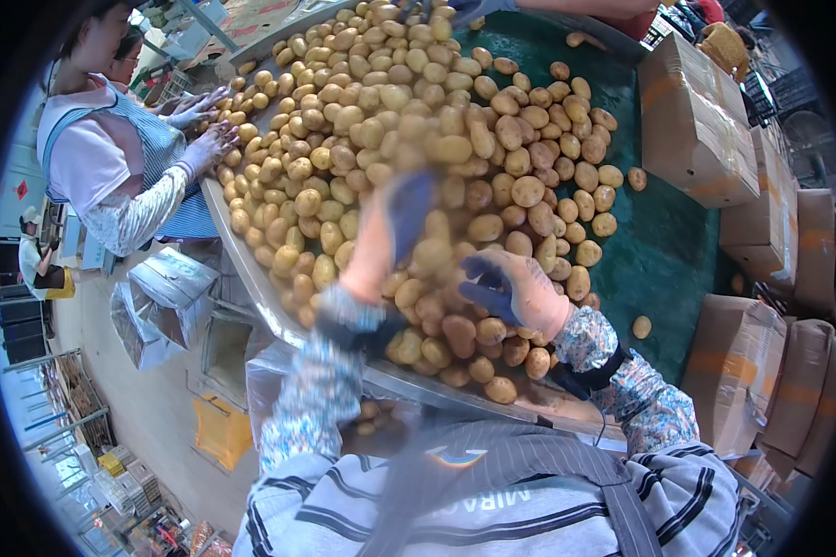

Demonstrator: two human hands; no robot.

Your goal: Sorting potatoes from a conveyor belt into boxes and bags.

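Note:
A broad heap of potatoes (pixel 362 118) covers much of the green sorting table (pixel 658 237) before me. My left hand (pixel 393 226), in an orange glove with a dark blue palm, is blurred over the middle of the heap. Whether its fingers hold anything cannot be told. Lower and to the right, my right hand (pixel 519 292), gloved alike, rests close above the near potatoes with its fingers curled. What lies under those fingers is hidden. Patterned sleeves cover both my forearms.
A metal rim (pixel 251 278) edges the table. Cardboard boxes (pixel 697 118) line the right side. At left, a co-worker's gloved hands (pixel 209 146) touch potatoes; another gloved hand (pixel 477 8) reaches in at the top. Below the left rim are a plastic-lined bag (pixel 171 292) and a yellow bag (pixel 221 430).

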